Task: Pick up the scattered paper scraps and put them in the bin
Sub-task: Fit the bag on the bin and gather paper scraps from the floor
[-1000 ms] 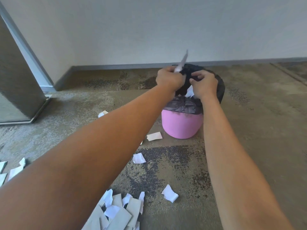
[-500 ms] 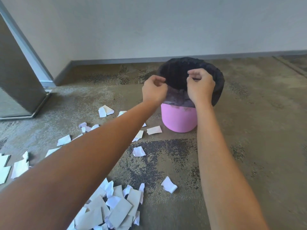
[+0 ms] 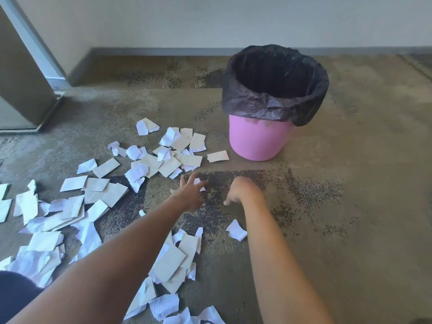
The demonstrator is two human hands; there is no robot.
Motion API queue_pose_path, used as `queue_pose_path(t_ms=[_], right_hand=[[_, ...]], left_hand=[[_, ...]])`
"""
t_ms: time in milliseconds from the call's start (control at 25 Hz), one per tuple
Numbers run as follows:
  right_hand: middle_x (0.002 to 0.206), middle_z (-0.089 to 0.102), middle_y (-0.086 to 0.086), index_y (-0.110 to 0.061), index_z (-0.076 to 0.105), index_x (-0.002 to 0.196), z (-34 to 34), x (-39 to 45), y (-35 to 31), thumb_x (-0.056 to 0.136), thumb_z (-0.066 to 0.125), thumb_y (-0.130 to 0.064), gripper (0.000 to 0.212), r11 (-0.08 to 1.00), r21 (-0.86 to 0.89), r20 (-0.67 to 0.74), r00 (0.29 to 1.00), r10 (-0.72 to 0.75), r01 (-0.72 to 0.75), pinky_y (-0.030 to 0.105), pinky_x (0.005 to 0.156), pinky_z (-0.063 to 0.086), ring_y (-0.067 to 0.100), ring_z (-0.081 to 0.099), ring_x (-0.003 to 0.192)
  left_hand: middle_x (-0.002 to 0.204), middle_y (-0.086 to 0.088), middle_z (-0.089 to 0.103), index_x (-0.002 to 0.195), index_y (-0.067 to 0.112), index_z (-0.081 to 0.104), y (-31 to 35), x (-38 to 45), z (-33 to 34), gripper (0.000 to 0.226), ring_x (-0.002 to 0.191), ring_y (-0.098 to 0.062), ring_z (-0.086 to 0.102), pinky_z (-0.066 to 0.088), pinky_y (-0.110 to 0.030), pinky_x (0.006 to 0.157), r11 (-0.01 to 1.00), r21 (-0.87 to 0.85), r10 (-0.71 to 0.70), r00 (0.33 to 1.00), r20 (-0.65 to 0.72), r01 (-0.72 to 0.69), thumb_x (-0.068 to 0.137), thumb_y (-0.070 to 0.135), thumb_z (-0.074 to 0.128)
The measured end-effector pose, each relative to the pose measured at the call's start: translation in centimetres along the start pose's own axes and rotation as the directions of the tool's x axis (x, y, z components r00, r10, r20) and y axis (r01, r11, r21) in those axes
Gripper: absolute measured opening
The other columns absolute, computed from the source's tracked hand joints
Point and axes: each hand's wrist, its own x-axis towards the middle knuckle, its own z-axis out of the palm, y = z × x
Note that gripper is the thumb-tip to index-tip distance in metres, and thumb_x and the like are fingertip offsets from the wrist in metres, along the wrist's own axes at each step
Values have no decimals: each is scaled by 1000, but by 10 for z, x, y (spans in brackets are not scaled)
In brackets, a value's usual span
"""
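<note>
The paper scraps look feather-light and limp, torn sheets partly creased or curled, so they should weigh nothing in the fingers but may slide flat on the floor and flutter loose if carried slackly; a raised corner or a folded edge is the best place to pinch, or several can be swept together and bunched. The left hand reaches low with fingers spread wide and nothing held, and one small scrap lies right under its fingertips, touching or nearly so. Just beyond that hand and off to its outer side lies the thickest litter, with more spread back along the left forearm toward the body. The right hand hangs near the floor with fingers curled downward, apparently empty, though its palm side is hidden so I cannot tell for sure. A crumpled scrap sits just behind it, beside the wrist on the inner side. The bin, pink with a black liner, stands ahead of the right hand and slightly to its outer side, near but apart
</note>
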Motion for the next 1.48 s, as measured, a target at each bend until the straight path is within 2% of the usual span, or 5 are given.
queue_pose_path(t_ms=[240,480,840,1200,1480], right_hand=[[147,36,18,-4,25,147,64,-1,24,67,88,-33,106,934,78,52,937,346,-349,38,88,53,34,52,124],[120,66,11,-2,64,117,85,-15,27,91,66,-15,29,966,81,-97,962,254,-247,28,76,53,23,65,106],[140,53,13,-6,54,136,92,-39,-11,88,68,-38,59,959,276,242,970,-5,-64,40,102,47,30,54,125],[153,6,9,-25,15,148,152,-102,-70,50,83,-68,126,991,133,33,999,16,-21,56,101,37,38,15,138],[137,28,7,-20,29,136,192,-110,-96,56,91,-46,104,986,127,-165,982,-88,110,44,83,54,29,45,124]], left_hand=[[162,-6,-11,151,47,10,1,5,6,59,146,-48,-1,32,-72,101,990,129,-58,998,35,53,100,48,40],[151,-10,35,147,29,37,-3,6,-3,53,136,-41,37,47,-54,99,994,104,-28,996,-84,37,97,39,52],[103,-14,67,106,4,67,3,-14,-6,20,95,-30,68,57,-37,75,982,183,84,968,-235,-40,92,-2,54],[101,-1,74,102,20,74,-62,-45,-16,28,88,-18,69,56,-33,83,926,-369,-63,929,-364,-82,90,10,51],[90,-10,70,105,15,72,-114,-91,-44,32,70,-24,61,42,-24,61,822,-558,-369,855,-365,117,88,10,46]])
